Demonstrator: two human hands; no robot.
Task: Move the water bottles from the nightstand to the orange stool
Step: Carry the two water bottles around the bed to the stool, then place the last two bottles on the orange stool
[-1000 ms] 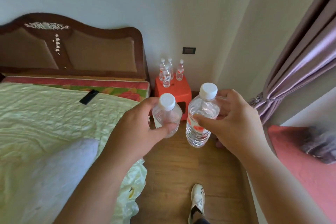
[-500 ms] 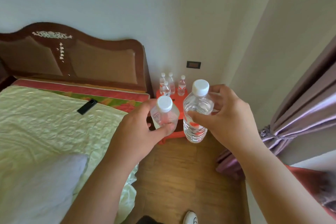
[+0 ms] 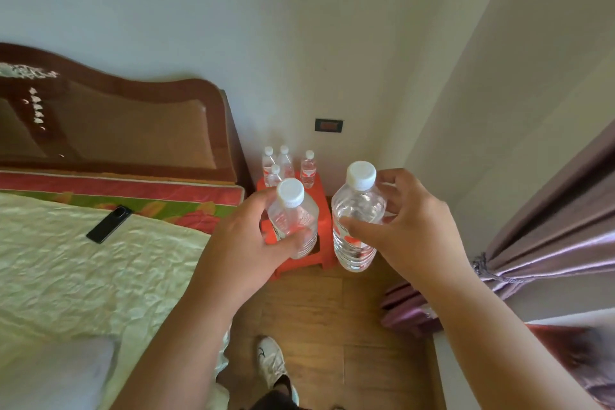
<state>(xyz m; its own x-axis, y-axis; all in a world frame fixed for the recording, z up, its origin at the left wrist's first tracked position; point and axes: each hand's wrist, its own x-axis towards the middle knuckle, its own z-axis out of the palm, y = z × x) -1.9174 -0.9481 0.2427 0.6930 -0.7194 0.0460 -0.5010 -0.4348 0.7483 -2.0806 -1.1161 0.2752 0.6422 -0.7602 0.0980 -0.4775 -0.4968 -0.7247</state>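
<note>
Two clear plastic water bottles with white screw caps are carried upright in the air in front of the orange stool (image 3: 321, 196). The left bottle (image 3: 294, 223) shows a red-and-white label low on its side and tilts slightly; the right bottle (image 3: 357, 220) looks fuller in view, its red label near mid-body. Four more small bottles (image 3: 286, 165) of the same kind stand upright, clustered at the back of the orange stool, which sits on the wood floor in the corner beside the bed's headboard.
</note>
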